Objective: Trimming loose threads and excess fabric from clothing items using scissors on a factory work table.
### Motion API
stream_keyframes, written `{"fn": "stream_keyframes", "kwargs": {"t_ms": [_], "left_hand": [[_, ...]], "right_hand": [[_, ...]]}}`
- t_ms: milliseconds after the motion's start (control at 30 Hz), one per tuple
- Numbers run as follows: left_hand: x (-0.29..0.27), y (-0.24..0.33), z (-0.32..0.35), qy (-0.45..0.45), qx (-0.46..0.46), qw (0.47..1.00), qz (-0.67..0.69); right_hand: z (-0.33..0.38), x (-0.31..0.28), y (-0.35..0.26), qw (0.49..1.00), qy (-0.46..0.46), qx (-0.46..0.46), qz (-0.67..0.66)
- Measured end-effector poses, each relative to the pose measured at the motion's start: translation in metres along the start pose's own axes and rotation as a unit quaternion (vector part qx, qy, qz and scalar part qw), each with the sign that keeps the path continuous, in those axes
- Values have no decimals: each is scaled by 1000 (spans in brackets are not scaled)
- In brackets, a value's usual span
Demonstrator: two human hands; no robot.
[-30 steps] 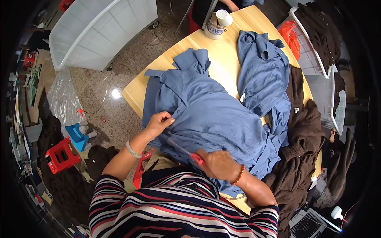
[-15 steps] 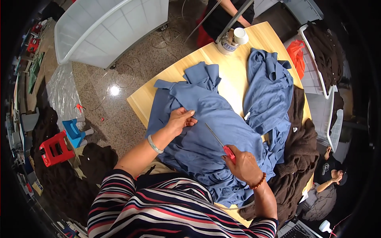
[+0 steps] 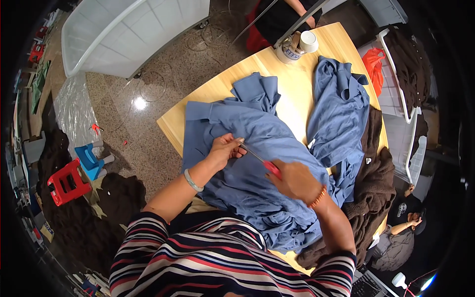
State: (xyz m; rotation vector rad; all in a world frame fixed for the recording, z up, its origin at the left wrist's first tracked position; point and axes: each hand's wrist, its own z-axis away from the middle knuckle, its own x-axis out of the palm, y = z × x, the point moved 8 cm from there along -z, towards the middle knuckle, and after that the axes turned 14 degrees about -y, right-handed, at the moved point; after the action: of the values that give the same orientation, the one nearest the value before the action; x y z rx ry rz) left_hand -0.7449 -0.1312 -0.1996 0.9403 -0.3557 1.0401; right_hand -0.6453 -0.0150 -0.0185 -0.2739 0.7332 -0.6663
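A blue knit garment lies spread in folds over the table in front of me. Above it, my left hand is closed in a pinch, thumb against forefinger; whatever is between the fingertips is too small to make out. My right hand grips a red-handled tool with a long thin metal shaft. The shaft slants up and left, its tip at my left fingertips. Whether the tip has a hook or an eye cannot be seen. A second blue garment lies to the right, apart from my hands.
The wooden table carries a jar with a white lid at its far edge and dark brown garments on the right. A white bin stands at the far left, red and blue stools below it. Co-workers sit nearby.
My right hand has moved up and left, bringing the tool's tip from bare cloth to my left fingertips. The garment's upper left corner has unfolded flatter.
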Motion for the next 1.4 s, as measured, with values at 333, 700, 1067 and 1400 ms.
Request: {"fn": "stream_keyframes", "kwargs": {"t_ms": [333, 700, 1067, 1400], "left_hand": [[21, 27, 46, -6, 34, 823, -567], [-6, 23, 66, 3, 120, 877, -466], [4, 35, 88, 17, 167, 821, -545], [61, 91, 99, 9, 157, 762, -629]], "right_hand": [[82, 54, -1, 995, 48, 14, -84], [66, 62, -23, 997, 73, -7, 14], [63, 63, -13, 993, 114, -10, 18], [57, 131, -32, 978, -78, -147, -126]]}}
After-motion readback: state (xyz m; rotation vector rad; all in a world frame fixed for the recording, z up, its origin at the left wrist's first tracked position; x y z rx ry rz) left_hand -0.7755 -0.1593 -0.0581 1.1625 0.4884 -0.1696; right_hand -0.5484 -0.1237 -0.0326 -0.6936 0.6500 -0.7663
